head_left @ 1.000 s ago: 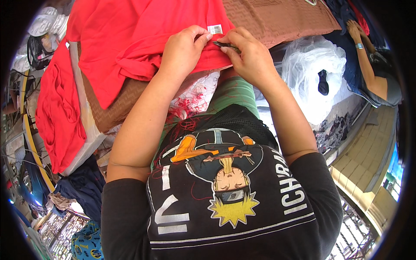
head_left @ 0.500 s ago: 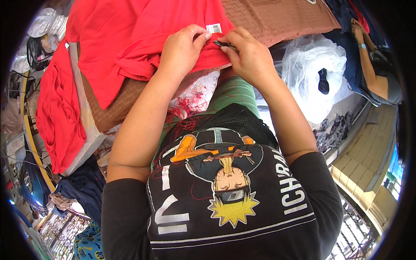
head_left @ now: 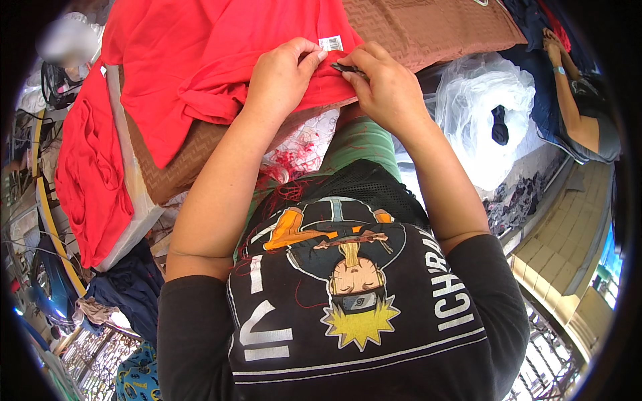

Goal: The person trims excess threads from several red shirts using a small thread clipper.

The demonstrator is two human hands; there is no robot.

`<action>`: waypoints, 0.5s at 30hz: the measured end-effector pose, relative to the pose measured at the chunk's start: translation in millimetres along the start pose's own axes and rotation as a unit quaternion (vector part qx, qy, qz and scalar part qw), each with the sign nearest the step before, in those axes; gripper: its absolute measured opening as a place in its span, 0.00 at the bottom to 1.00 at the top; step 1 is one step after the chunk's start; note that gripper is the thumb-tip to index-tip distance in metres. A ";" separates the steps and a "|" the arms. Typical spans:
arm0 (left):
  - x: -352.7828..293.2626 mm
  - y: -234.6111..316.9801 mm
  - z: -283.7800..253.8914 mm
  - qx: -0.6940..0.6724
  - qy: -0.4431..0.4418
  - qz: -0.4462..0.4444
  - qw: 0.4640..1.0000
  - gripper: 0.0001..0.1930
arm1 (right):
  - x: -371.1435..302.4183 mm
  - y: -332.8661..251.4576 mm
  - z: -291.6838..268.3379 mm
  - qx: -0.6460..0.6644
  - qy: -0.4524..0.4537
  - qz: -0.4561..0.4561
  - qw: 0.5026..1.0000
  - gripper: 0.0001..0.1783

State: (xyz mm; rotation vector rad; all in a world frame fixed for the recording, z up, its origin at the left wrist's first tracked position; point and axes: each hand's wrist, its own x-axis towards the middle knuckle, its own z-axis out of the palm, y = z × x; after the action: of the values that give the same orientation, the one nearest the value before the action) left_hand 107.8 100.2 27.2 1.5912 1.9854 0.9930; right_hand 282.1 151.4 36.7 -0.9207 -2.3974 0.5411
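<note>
A red garment (head_left: 200, 47) lies spread over the brown-covered table in front of me, its near edge gathered into folds. My left hand (head_left: 282, 75) pinches that edge between thumb and fingers. Just to its right, my right hand (head_left: 388, 85) is closed around small dark thread snips (head_left: 344, 67); their pointed tip rests at the red cloth, and the rest is hidden in my fingers. Between the two hands, a little farther away, a white barcode label (head_left: 330, 43) sits on the garment.
Brown patterned cloth (head_left: 435, 30) covers the tabletop. Another red piece (head_left: 93, 180) hangs over its left side. Red thread scraps (head_left: 294, 157) lie near my lap. Clear plastic bags (head_left: 461, 127) stand to the right, beyond which a co-worker's arm (head_left: 568, 100) shows.
Both hands keep nearly the same place on the red garment; my right hand and the snips have shifted very slightly.
</note>
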 end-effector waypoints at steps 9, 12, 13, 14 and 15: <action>0.7 0.3 -0.3 0.004 -0.011 -0.007 1.000 0.11 | 1.8 -0.8 6.9 0.011 0.018 -0.026 0.999 0.08; 2.6 -3.0 2.1 -0.077 -0.018 -0.031 0.996 0.10 | 0.3 2.2 4.3 0.007 0.008 -0.022 1.000 0.07; 3.3 -4.3 3.2 -0.119 -0.018 -0.040 0.992 0.10 | -0.3 3.3 3.1 0.015 0.011 -0.012 1.000 0.07; 3.2 -4.4 2.8 -0.119 -0.023 -0.039 0.992 0.10 | -0.9 4.2 1.7 0.023 0.015 -0.003 1.000 0.07; 2.9 -4.3 1.9 -0.119 -0.027 -0.038 0.992 0.09 | -1.4 4.6 1.0 0.031 0.018 0.006 0.999 0.07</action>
State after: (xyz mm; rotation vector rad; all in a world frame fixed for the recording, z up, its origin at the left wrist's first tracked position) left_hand 105.4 103.1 23.0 1.3885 1.8016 1.0986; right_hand 284.6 153.4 33.0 -0.9119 -2.3305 0.5958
